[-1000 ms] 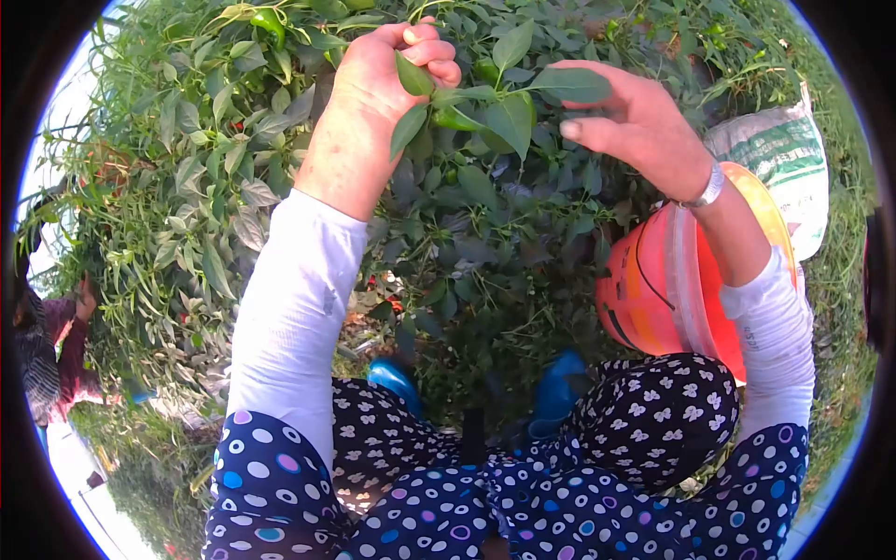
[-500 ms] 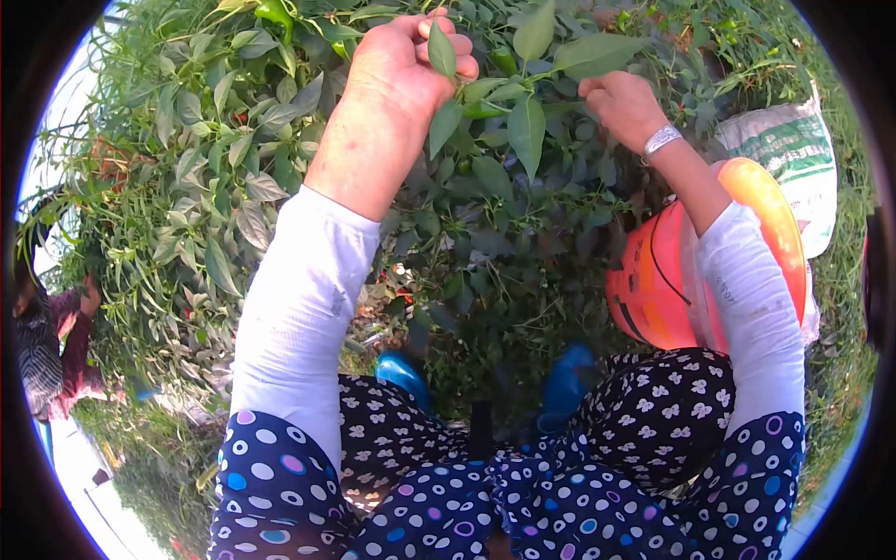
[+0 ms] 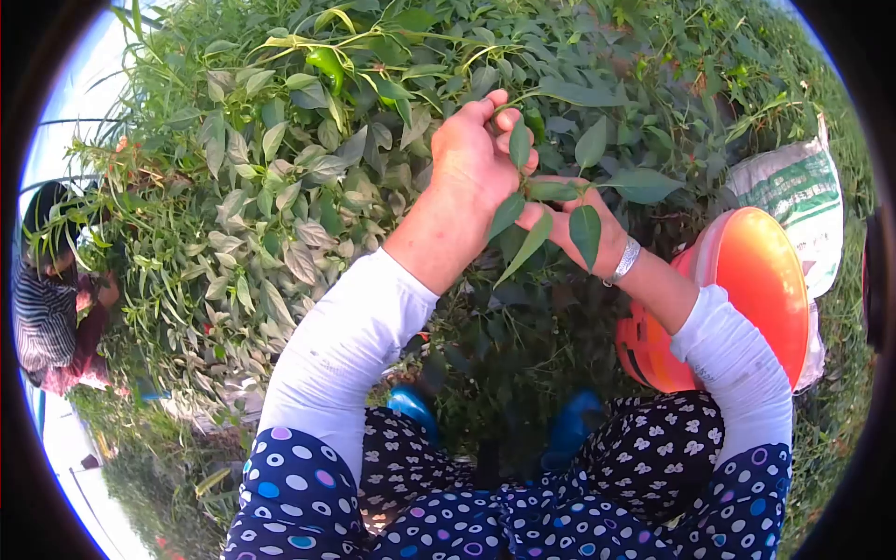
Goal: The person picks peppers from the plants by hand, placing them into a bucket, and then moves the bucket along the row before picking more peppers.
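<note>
In the head view, your left hand [image 3: 481,154] has its fingers curled in and closed on a leafy pepper stem [image 3: 590,143]. Your right hand [image 3: 597,229] reaches in from the other side, near the left; leaves cover its fingertips, so I cannot tell whether they grip anything. The stem sits in front of you, with its leaves spread over and between both hands.

If you pull hard with the left, the stem could snap or tear from the plant, because it looks thin and the neighbouring foliage [image 3: 364,149] is dense enough to snag it. With leaves hiding your right fingertips, you could pinch or bruise the wrong part. Your right sleeve [image 3: 737,341] overlaps the orange bucket [image 3: 658,359] in this view, so a careless elbow might knock it, if they are as close as they look.

As for writing, the white sack [image 3: 793,191] beyond the bucket carries green and dark print, too blurred to read. The bucket shows dark marks you cannot make out, and I see no legible brand.
</note>
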Action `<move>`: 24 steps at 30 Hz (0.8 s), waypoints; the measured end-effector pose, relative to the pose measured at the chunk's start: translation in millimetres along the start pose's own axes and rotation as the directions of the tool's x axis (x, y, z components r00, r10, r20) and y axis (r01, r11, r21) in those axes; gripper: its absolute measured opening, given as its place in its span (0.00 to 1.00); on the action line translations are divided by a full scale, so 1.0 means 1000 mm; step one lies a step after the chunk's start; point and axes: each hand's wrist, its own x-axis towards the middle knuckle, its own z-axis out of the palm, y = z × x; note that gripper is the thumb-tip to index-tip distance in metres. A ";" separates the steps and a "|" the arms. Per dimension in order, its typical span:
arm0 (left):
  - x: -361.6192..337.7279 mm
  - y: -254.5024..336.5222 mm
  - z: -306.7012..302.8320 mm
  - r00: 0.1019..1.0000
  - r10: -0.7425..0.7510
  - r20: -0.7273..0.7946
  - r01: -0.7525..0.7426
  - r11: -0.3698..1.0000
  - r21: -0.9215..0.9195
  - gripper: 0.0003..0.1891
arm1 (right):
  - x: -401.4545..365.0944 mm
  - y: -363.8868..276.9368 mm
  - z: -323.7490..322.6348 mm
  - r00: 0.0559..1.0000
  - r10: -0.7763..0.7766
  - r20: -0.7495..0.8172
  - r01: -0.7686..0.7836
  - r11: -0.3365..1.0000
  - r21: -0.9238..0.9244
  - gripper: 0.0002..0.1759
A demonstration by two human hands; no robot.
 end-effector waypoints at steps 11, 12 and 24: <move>0.000 -0.013 -0.022 0.999 -0.026 0.038 0.022 0.995 0.102 0.07 | 0.030 0.014 -0.034 0.983 0.169 -0.065 -0.136 0.451 -0.882 0.14; -0.003 -0.012 -0.021 0.999 -0.026 0.041 0.022 0.995 0.102 0.07 | 0.034 0.021 -0.042 0.956 0.245 -0.159 -0.241 0.352 -0.905 0.15; -0.006 -0.020 -0.047 0.999 -0.029 0.046 0.009 0.922 0.388 0.08 | 0.077 0.022 -0.048 0.937 0.302 -0.173 -0.339 0.908 -0.248 0.30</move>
